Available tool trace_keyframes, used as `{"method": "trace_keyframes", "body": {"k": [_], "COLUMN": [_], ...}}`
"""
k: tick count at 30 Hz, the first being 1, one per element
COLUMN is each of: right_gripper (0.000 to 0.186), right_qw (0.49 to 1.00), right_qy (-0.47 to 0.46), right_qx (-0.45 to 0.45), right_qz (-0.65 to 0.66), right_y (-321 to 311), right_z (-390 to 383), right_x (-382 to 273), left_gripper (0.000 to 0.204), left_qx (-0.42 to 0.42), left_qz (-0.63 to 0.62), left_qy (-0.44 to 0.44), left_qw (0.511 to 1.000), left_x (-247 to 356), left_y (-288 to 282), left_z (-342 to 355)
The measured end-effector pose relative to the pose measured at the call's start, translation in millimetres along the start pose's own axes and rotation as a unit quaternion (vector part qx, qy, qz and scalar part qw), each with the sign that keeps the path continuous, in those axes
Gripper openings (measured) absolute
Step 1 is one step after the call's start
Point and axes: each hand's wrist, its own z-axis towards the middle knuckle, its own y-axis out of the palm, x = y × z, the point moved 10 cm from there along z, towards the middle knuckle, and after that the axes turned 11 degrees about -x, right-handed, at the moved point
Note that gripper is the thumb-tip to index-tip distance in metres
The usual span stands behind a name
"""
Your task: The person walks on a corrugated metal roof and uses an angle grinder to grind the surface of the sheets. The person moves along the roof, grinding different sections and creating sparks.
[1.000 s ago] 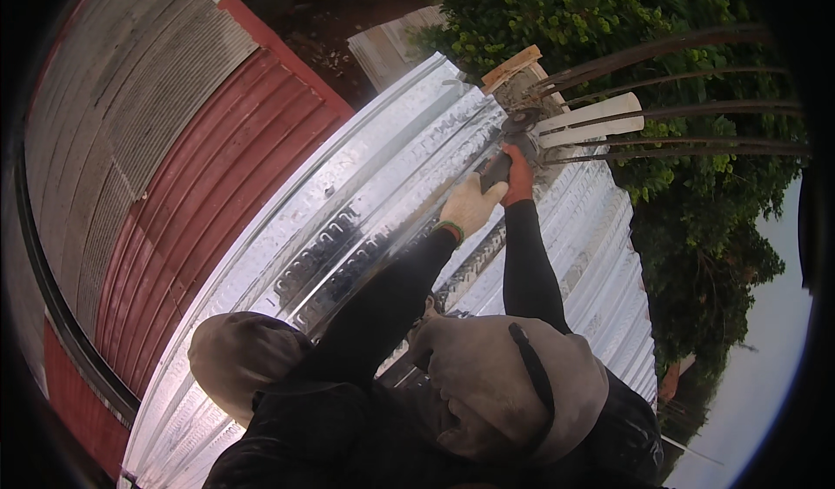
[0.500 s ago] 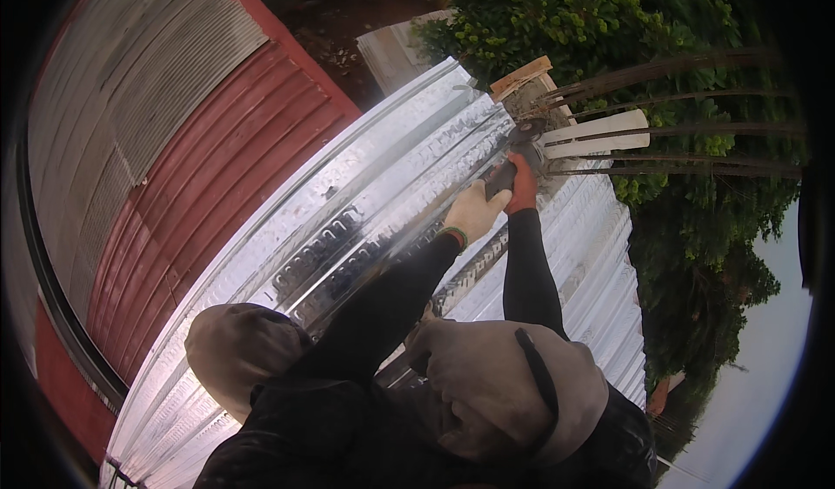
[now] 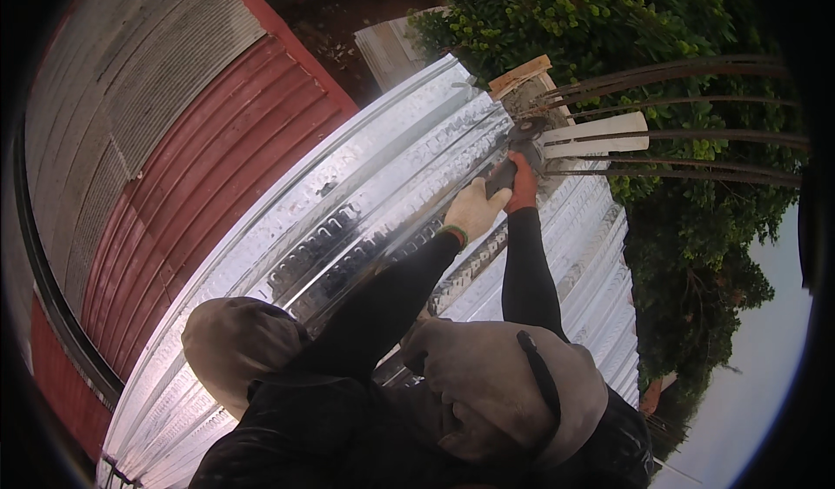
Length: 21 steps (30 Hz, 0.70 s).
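Note:
My left hand (image 3: 472,211), in a cream glove, is closed around the rear of a dark angle grinder (image 3: 502,177). Farther forward, my right hand (image 3: 522,184), in an orange-red glove, grips the tool's body near its head. The grinder's round head lies at the edge of the shiny corrugated metal sheets (image 3: 383,202), against a rough concrete column top (image 3: 524,102). Whether its disc touches the sheet is too small to tell.
Several rusty rebars (image 3: 678,134) stick out from the column toward the right, with a pale board (image 3: 609,135) among them. Wooden formwork (image 3: 520,77) edges the concrete. Leafy trees (image 3: 574,19) stand beyond. A red metal roof (image 3: 209,167) lies to the left. My bent knees (image 3: 513,385) are below.
The view has shifted very slightly. Both hands stay on the angle grinder in nearly the same place.

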Motion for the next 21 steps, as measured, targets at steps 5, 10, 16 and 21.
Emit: {"method": "trace_keyframes", "body": {"k": [5,10,16,21], "right_gripper": [0.038,0.038,0.038,0.04], "right_qw": [1.0,1.0,1.0,1.0], "right_qy": [0.007,0.012,0.012,0.012], "right_qx": [0.005,-0.002,0.003,-0.003], "right_qz": [-0.011,-0.004,-0.011,-0.004], "right_y": [-3,0,1,-5], "right_z": [1,3,1,6], "right_x": [2,3,1,1], "left_gripper": [0.074,0.074,0.073,0.072], "left_qx": [-0.001,0.004,-0.002,0.002], "left_qz": [-0.016,-0.012,-0.016,-0.007], "left_qy": [0.001,0.004,0.002,0.01], "left_qw": [1.0,1.0,1.0,1.0], "left_x": [3,-1,-3,-2], "left_y": [-1,0,2,4], "left_z": [-4,1,3,4]}}
